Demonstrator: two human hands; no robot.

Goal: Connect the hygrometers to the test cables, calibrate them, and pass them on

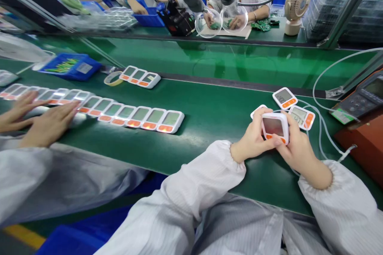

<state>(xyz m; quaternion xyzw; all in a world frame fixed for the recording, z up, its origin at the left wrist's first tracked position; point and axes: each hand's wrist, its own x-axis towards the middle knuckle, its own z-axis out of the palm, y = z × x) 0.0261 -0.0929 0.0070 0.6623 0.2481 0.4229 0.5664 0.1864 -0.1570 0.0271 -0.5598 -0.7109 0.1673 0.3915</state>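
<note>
My left hand (253, 140) and my right hand (295, 149) both grip one small white device (275, 126) with a screen and an orange strip, held upright just above the green bench (209, 107). Fingers of both hands are wrapped round its sides. Two more such devices lie flat just beyond: one (285, 98) farther back, one (302, 117) beside my right hand. Part of another white device (257, 109) shows behind my left hand.
A long row of the same devices (131, 114) runs leftward, where a co-worker's hands (38, 121) rest on it. Three more devices (140, 76) and a tape roll (113, 79) lie behind. A meter (363, 97) with white cables sits right. People work across the bench beside a fan (296, 6).
</note>
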